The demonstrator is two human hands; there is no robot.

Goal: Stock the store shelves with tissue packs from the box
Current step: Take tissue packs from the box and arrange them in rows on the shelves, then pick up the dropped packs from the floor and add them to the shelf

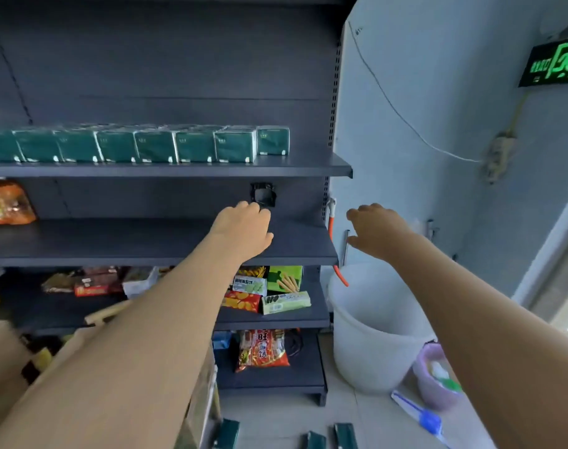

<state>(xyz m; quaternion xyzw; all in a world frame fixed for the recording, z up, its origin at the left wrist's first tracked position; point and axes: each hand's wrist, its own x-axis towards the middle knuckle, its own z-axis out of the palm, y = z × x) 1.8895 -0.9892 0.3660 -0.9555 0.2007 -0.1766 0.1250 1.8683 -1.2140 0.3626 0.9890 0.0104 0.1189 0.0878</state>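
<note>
Reaching left hand (243, 228) over middle shelf (146, 244) — fingers unclear, right hand (376, 230) loosely curled, tissue packs (136, 145) above.

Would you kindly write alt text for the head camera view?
Two bare hands reach toward dark store shelving: the left hand over the middle shelf, the right hand past its end. Green tissue packs line the shelf above.

A row of tissue packs (136, 145) stands on the upper shelf (179, 170). My left hand (243, 228) is over the middle shelf (130, 243); my right hand (373, 231) is right of it, above the bucket (366, 335).
</note>
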